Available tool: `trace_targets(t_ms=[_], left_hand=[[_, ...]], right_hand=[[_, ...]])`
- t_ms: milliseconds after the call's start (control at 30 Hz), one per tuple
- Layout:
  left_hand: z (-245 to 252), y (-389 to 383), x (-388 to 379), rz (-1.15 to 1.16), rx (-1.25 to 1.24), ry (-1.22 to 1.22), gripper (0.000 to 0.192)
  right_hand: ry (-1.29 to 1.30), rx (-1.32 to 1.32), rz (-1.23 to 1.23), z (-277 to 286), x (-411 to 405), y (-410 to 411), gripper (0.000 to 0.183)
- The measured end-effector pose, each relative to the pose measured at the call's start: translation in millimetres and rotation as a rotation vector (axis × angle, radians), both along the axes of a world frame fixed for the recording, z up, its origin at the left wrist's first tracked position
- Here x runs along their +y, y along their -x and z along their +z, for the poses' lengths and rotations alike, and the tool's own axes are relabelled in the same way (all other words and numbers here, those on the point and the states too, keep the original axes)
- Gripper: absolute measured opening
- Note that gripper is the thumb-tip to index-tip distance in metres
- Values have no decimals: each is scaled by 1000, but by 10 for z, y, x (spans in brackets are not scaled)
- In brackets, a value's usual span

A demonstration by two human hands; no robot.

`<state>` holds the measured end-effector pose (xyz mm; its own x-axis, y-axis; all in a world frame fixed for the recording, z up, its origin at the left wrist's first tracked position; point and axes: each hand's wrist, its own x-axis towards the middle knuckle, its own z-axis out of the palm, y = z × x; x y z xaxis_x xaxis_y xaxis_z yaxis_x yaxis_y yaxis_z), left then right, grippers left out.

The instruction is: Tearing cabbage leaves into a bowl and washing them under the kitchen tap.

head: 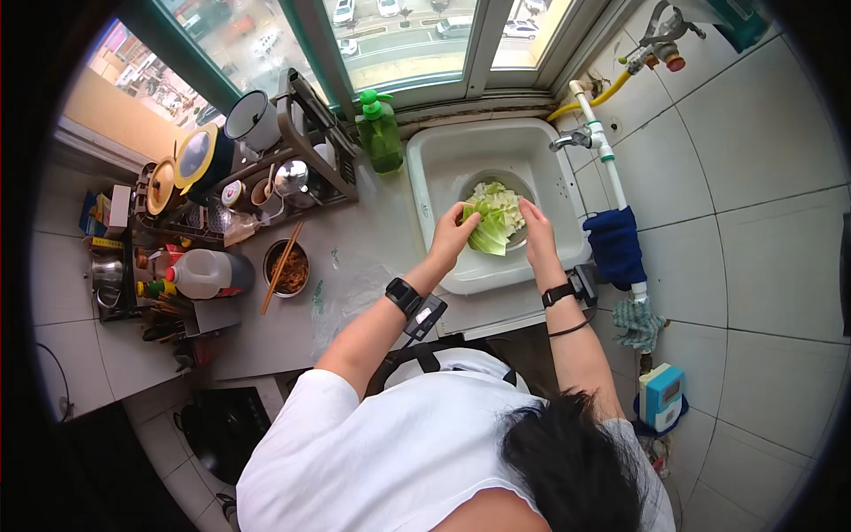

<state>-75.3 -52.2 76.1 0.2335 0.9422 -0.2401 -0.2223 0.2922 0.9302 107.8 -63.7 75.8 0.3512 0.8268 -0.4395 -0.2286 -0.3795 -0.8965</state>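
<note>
Over the white sink (447, 143) my left hand (457, 233) grips a green cabbage leaf (488, 231) between thumb and fingers. My right hand (537, 229) is at the other side of the bowl, fingers extended; whether it touches cabbage cannot be told. Between and beyond the hands, torn pale cabbage pieces (497, 197) lie in a round metal bowl (473, 181) inside the sink. The leaf covers part of the bowl's near side. Both wrists wear black straps with small devices.
A metal faucet (573, 138) reaches over the sink's right rim. Left of the sink stands a green pump bottle (380, 136). Farther left are a dish rack (319, 153), a bowl of reddish food (292, 271) with chopsticks (282, 266), a plastic jug (203, 272) and crumpled plastic film (349, 299).
</note>
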Motion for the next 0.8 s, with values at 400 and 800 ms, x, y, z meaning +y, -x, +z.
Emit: trace_targets(t_ms=[400,800], left_hand=[[-13,-253,-163,-98,159,-149,10],[-195,-223,-175,-23,27,76,21]], right_hand=[[-114,530,-247,-150,-404,257,20],[-220,404,-290,-177,-105,14,21]])
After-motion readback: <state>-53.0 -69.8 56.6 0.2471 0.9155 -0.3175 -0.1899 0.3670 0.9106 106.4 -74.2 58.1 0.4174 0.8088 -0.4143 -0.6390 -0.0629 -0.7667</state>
